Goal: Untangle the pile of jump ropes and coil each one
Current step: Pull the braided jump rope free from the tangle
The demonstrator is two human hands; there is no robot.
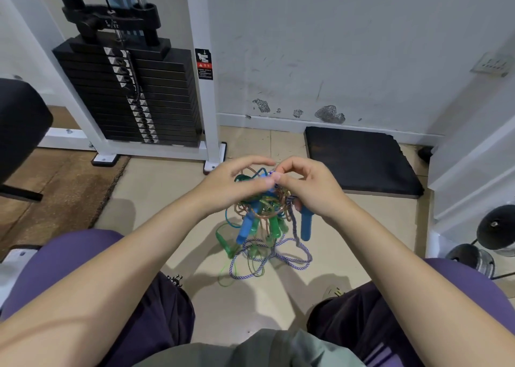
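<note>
Ropes in a big knot

The purple-and-white rope droops lowest, at 6 o'clock. Above it, the left hand and right hand pinch the jump rope tangle, held over the floor. Pulling hard could tighten the knots.

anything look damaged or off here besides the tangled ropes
Yes: the wall has patches of missing paint just above the skirting, behind the black mat, plus scuff marks higher up. Nothing else stands out.
</note>
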